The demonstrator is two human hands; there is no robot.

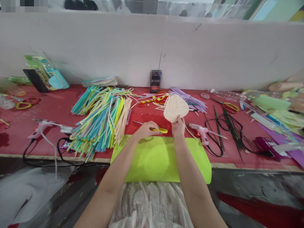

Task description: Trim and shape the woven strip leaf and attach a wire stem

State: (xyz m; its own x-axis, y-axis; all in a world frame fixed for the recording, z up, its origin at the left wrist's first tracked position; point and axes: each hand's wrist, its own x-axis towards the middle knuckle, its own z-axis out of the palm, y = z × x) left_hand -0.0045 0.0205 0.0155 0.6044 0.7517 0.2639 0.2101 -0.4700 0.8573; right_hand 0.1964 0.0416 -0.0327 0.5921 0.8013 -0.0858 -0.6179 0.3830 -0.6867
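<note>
My left hand (144, 129) is closed around yellow-handled scissors (161, 130), low over the red table. Their metal blade sticks out to the left past my fingers. My right hand (178, 127) pinches the lower end of a cream, leaf-shaped piece (175, 108) built of thin strips laid in a slanting pattern. It is held up with its flat face toward me, and a loose strip trails from its lower right side. Beneath my forearms, a lime-green sheet (154, 158) hangs over the table's front edge.
Heaped coloured strips (95, 122) lie on the left and purple strips (193, 100) behind the leaf piece. Corded glue guns stand on both sides, a pink glue gun (201, 133) close to my right hand. Other scissors (230, 107) and dark stems (231, 128) lie further right.
</note>
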